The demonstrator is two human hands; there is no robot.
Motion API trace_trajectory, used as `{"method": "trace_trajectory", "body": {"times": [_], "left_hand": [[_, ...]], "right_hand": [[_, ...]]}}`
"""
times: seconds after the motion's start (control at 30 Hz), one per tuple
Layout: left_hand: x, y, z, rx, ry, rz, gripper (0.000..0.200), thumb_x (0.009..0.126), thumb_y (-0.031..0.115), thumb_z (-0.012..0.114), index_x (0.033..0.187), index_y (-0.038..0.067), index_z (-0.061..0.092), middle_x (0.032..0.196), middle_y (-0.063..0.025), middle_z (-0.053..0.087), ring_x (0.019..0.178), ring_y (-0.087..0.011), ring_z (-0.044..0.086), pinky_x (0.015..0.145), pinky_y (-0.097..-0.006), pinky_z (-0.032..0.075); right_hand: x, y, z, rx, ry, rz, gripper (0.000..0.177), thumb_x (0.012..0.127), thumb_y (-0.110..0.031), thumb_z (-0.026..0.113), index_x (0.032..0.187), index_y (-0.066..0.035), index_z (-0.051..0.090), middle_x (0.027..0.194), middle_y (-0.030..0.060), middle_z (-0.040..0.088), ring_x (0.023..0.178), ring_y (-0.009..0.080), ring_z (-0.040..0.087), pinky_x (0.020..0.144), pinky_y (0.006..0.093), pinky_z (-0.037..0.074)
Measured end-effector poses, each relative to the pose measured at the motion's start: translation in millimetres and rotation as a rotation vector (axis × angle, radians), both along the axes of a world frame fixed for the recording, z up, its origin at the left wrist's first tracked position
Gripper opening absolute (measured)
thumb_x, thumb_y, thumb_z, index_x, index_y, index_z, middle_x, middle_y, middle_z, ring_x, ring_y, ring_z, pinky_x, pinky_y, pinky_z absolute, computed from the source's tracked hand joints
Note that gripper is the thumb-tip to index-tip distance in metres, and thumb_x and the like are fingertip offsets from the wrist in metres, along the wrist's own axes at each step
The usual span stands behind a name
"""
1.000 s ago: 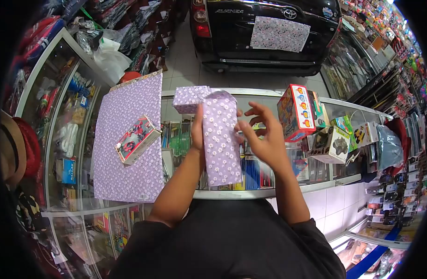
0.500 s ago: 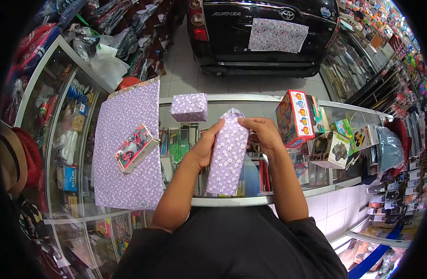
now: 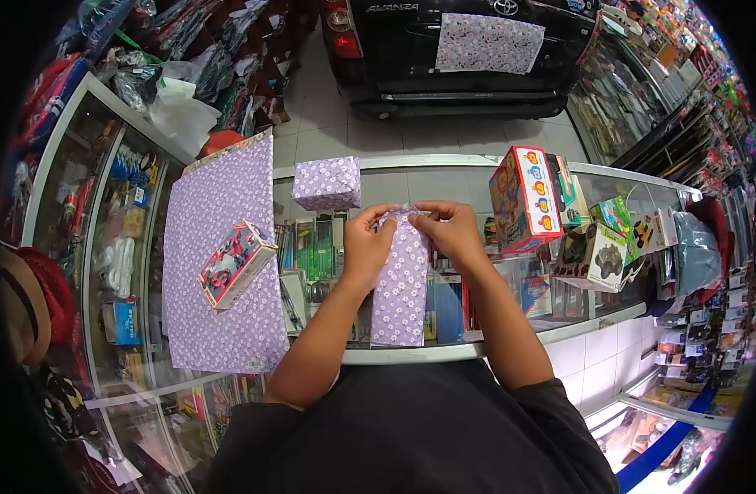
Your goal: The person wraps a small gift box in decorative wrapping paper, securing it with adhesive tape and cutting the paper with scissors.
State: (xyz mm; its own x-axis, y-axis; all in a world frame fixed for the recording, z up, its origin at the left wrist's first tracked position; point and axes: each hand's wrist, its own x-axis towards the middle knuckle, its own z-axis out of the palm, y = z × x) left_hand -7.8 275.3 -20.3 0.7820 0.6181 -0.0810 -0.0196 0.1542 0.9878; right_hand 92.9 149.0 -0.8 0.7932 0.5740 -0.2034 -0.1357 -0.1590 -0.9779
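Observation:
A long package in purple flowered wrapping paper (image 3: 399, 288) lies on the glass counter in front of me. My left hand (image 3: 368, 243) grips its far left corner, thumb on top. At the far right corner, my right hand (image 3: 450, 235) pinches the paper end between thumb and fingers. The far end of the package is partly covered by my fingers. Beyond my left hand sits a smaller box wrapped in the same paper (image 3: 327, 183). Further left, a toy box with a red vehicle picture (image 3: 237, 265) rests on a flat sheet of purple flowered paper (image 3: 221, 329).
Boxed toys stand at the right, among them a red-edged box (image 3: 526, 202) and a white box with a vehicle picture (image 3: 604, 257). The glass counter (image 3: 411, 356) has a metal edge and goods inside. A black car (image 3: 468, 82) is parked beyond it.
My fingers have closed in on the package's far end, and the loose paper there is pressed down. The package sits straighter, and the whole view has shifted slightly.

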Motion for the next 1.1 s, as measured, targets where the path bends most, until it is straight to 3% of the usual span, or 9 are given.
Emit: {"method": "trace_trajectory", "body": {"times": [0.13, 0.27, 0.33, 0.43, 0.57, 0.77, 0.93, 1.0, 1.1], "left_hand": [[2, 2, -10, 0.182, 0.032, 0.012, 0.017, 0.087, 0.001, 0.061, 0.101, -0.002, 0.071, 0.094, -0.0067, 0.071, 0.084, -0.0099, 0.063, 0.076, -0.0243, 0.049], [3, 2, -12, 0.177, 0.047, 0.012, 0.016, 0.086, 0.000, 0.061, 0.098, -0.002, 0.071, 0.093, -0.0077, 0.071, 0.086, -0.0112, 0.064, 0.078, -0.0253, 0.049], [3, 1, -8, 0.238, 0.022, 0.004, 0.016, 0.086, 0.001, 0.060, 0.098, -0.003, 0.070, 0.092, -0.0082, 0.071, 0.086, -0.0109, 0.063, 0.079, -0.0252, 0.049], [2, 2, -8, 0.209, 0.025, 0.000, 0.017, 0.086, 0.001, 0.060, 0.098, -0.003, 0.070, 0.092, -0.0079, 0.071, 0.085, -0.0106, 0.063, 0.078, -0.0248, 0.049], [1, 2, -2, 0.171, 0.117, -0.052, 0.019, 0.086, 0.002, 0.060, 0.101, -0.002, 0.071, 0.094, -0.0073, 0.071, 0.084, -0.0099, 0.063, 0.077, -0.0243, 0.049], [-4, 11, 7, -0.125, 0.139, -0.134, 0.023, 0.089, 0.011, 0.068, 0.105, -0.005, 0.071, 0.091, -0.0060, 0.071, 0.076, -0.0065, 0.062, 0.067, -0.0212, 0.049], [-7, 30, 11, -0.027, 0.230, -0.246, 0.023, 0.090, 0.016, 0.071, 0.098, -0.006, 0.072, 0.078, 0.0001, 0.067, 0.063, -0.0014, 0.051, 0.053, -0.0184, 0.038], [-8, 33, 13, -0.018, 0.227, -0.249, 0.022, 0.090, 0.015, 0.070, 0.097, -0.005, 0.072, 0.080, -0.0015, 0.068, 0.065, -0.0029, 0.055, 0.057, -0.0188, 0.041], [-9, 33, 9, -0.026, 0.197, -0.228, 0.020, 0.090, 0.014, 0.069, 0.093, -0.005, 0.071, 0.080, -0.0024, 0.069, 0.067, -0.0042, 0.059, 0.058, -0.0195, 0.044]], "right_hand": [[1, -1, -7, -0.011, -0.203, 0.009, 0.021, 0.082, -0.013, 0.074, 0.097, 0.002, 0.075, 0.073, 0.0055, 0.069, 0.061, 0.0063, 0.058, 0.056, 0.0210, 0.045], [5, 1, -11, 0.004, -0.396, -0.002, 0.023, 0.083, -0.019, 0.073, 0.091, 0.002, 0.076, 0.072, 0.0067, 0.070, 0.059, 0.0072, 0.058, 0.054, 0.0220, 0.045], [3, -1, 11, -0.066, -0.100, 0.031, 0.028, 0.082, -0.023, 0.076, 0.088, 0.004, 0.075, 0.070, 0.0064, 0.070, 0.055, 0.0074, 0.057, 0.051, 0.0239, 0.045], [11, -3, 2, -0.162, -0.045, 0.083, 0.031, 0.081, -0.025, 0.077, 0.086, 0.005, 0.075, 0.068, 0.0054, 0.068, 0.053, 0.0073, 0.055, 0.049, 0.0245, 0.043], [14, -1, -19, -0.072, -0.165, 0.087, 0.025, 0.082, -0.019, 0.076, 0.082, 0.005, 0.073, 0.063, 0.0030, 0.064, 0.053, 0.0064, 0.053, 0.047, 0.0248, 0.040], [14, -2, -16, -0.025, -0.182, 0.126, 0.020, 0.083, -0.016, 0.074, 0.081, 0.004, 0.071, 0.062, 0.0022, 0.063, 0.053, 0.0057, 0.052, 0.048, 0.0243, 0.040], [15, -6, -4, 0.013, -0.083, 0.204, 0.019, 0.090, -0.017, 0.070, 0.084, 0.002, 0.071, 0.068, -0.0001, 0.064, 0.058, 0.0038, 0.052, 0.051, 0.0214, 0.039], [18, -8, 7, -0.059, 0.043, 0.184, 0.025, 0.091, -0.020, 0.068, 0.082, 0.003, 0.071, 0.062, 0.0020, 0.061, 0.049, 0.0070, 0.052, 0.045, 0.0243, 0.040], [17, -9, 13, -0.087, 0.123, 0.166, 0.028, 0.092, -0.023, 0.067, 0.083, 0.003, 0.071, 0.062, 0.0014, 0.061, 0.049, 0.0072, 0.052, 0.045, 0.0235, 0.040]]}}
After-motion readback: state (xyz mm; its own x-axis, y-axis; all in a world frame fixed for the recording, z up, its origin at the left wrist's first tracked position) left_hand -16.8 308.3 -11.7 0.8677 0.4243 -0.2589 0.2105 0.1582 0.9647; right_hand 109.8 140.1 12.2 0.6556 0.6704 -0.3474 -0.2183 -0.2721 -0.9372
